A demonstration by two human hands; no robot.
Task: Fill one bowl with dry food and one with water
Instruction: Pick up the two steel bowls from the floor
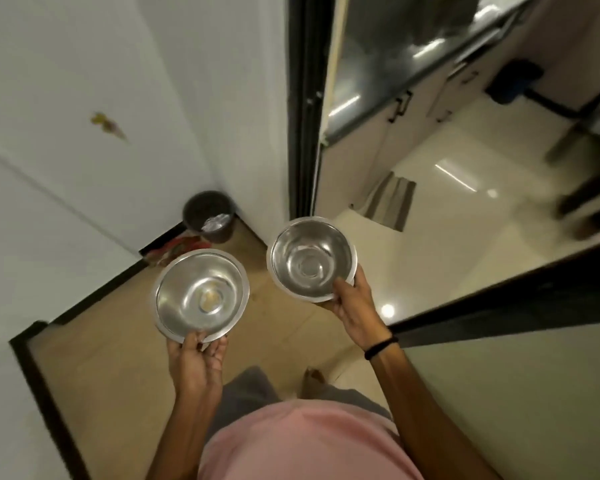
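My left hand (196, 358) pinches the near rim of the wider steel bowl (201, 294), my right hand (352, 303) the near rim of the deeper steel bowl (312, 259), both held level over the floor (118, 358). They look light, rigid and slick; I judge rim pinches fine empty, but filled, I'd support the base.

White walls (84, 64); dark bin (208, 216) in corner; glossy tiled floor (447, 220) beyond doorway.

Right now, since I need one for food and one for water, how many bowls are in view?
2. The left bowl sits in the left hand, the right bowl in the right hand nearer the doorway. No others show.
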